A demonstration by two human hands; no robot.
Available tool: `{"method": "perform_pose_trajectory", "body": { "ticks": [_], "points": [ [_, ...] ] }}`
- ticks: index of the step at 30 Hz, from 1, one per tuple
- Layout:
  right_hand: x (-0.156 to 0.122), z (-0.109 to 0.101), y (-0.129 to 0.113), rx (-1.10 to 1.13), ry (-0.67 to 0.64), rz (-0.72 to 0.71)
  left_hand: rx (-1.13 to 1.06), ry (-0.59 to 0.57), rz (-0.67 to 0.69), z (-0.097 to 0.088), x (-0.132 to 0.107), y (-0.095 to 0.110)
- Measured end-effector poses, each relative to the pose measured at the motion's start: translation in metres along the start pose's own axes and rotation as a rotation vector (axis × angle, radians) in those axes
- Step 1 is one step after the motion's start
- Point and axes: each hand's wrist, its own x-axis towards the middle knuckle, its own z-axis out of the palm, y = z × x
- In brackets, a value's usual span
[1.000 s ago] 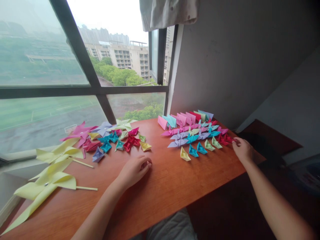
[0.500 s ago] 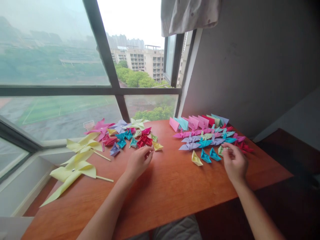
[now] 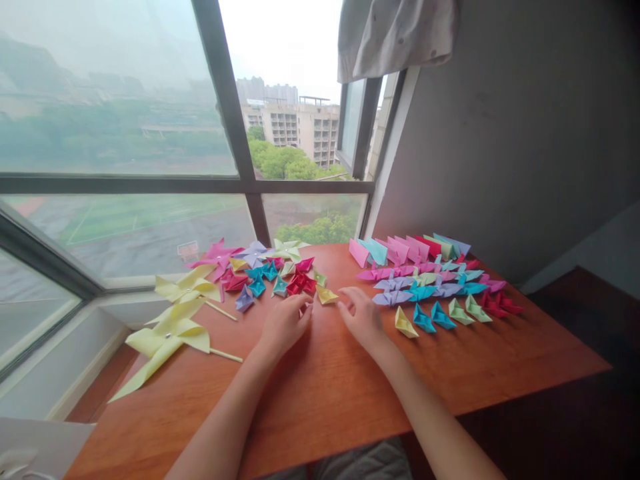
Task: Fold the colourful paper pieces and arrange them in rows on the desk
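My right hand (image 3: 361, 319) reaches in from the right with thumb and fingers apart, close to a yellow paper boat (image 3: 327, 295); nothing is held in it. Just left of that boat is my left hand (image 3: 287, 325), its fingers loosely bent and apart from the thumb, with no object visible in them. Red paper boats (image 3: 301, 283) lie right beyond its fingertips. A mixed pile around them includes blue boats (image 3: 257, 285) and a purple boat (image 3: 245, 299). On the right, a front row holds a yellow boat (image 3: 405, 323), two blue boats (image 3: 433, 317) and two light green boats (image 3: 469, 311).
Behind the boat row stand rows of folded paper cranes (image 3: 420, 292) and paper planes (image 3: 407, 249). Yellow pinwheels (image 3: 167, 337) on sticks lie at the left, more pinwheels (image 3: 253, 253) at the back. The wooden table (image 3: 320, 400) meets a window.
My right hand has moved left from the front row to the yellow boat near the pile. A light green boat it covered now shows in the row. The view has shifted slightly.
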Motion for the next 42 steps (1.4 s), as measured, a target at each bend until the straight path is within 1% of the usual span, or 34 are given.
{"method": "perform_pose_trajectory", "body": {
  "ticks": [4,8,14,17,21,25,30,35,42],
  "points": [
    [0.001,0.015,0.012,-0.034,-0.019,0.011,0.007,-0.035,0.008,0.003,-0.002,0.003],
    [-0.002,0.018,0.019,0.0,-0.009,-0.028,0.013,-0.036,0.002,0.004,-0.003,0.006],
    [-0.006,0.017,0.019,0.049,-0.017,-0.07,0.01,0.014,-0.032,-0.001,-0.004,0.008],
    [-0.009,0.015,0.018,0.082,-0.014,-0.075,0.008,0.013,-0.028,-0.003,-0.004,0.006],
    [-0.011,0.011,0.017,0.127,-0.039,-0.082,0.015,-0.01,0.025,0.0,-0.004,0.001],
    [-0.012,0.009,0.015,0.124,-0.078,-0.107,0.019,-0.025,0.071,0.004,-0.004,-0.003],
    [-0.013,0.007,0.014,0.108,-0.051,-0.103,0.022,-0.056,0.116,0.004,-0.001,-0.003],
    [-0.013,0.001,0.014,0.113,-0.03,-0.101,0.011,-0.037,0.158,0.004,0.0,-0.001],
    [-0.013,-0.005,0.005,0.109,-0.091,-0.15,-0.029,0.032,0.188,0.0,-0.001,0.002]
  ]
}}
